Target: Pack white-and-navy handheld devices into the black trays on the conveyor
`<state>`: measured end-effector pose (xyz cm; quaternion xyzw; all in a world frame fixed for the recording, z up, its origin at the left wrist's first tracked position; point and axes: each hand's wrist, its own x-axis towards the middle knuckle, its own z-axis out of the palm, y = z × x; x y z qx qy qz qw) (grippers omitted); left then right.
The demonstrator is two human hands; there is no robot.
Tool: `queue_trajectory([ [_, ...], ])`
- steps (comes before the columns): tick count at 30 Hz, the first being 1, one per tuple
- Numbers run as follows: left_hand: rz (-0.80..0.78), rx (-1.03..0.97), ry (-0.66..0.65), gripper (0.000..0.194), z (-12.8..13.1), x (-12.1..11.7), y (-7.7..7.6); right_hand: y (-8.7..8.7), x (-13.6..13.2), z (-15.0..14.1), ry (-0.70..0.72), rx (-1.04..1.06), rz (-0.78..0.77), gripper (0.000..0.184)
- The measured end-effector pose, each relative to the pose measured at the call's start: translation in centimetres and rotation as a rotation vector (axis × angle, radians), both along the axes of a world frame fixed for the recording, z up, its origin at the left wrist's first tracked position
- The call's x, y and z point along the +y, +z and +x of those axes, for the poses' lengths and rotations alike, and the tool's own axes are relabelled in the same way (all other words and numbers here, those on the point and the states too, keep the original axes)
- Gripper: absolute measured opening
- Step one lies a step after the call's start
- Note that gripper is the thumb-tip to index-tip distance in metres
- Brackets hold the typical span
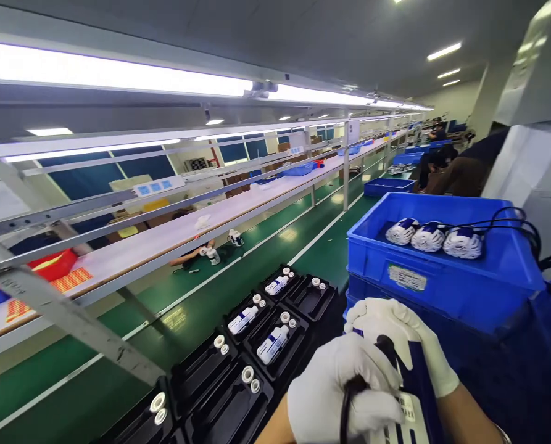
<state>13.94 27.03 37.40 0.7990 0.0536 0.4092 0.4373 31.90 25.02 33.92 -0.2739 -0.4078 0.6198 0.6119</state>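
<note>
A white-and-navy corded device with a printed label is held low in front of me, beside the blue bin. My right hand, in a white glove, is wrapped round its far end. In front of it, my left hand, also gloved, has its fingers closed on the black cable. Its fingertips lie against the device's body, much of which the gloves hide. To the left, black trays hold small white rings. Some also contain a white-and-blue bottle.
A blue bin with several similar white devices stands at right, black cables over its rim. A green conveyor runs along the left. Beyond it is a white bench; another person's arm reaches beneath.
</note>
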Motion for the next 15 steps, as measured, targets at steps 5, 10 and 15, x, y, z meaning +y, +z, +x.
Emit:
queue_trajectory([
  [5,0.743,0.403,0.512,0.031,-5.0,-1.8,-1.1,0.2,2.6,-2.4,0.162,0.109,-0.190,0.053],
  [10,0.460,0.183,1.127,0.057,-6.9,-5.2,-11.0,-1.3,6.5,-4.1,0.237,-0.040,-0.314,0.046],
  [15,0.183,0.130,1.199,0.063,-5.8,-6.6,-17.2,-1.2,4.8,-8.0,-0.021,0.111,-0.447,0.038],
])
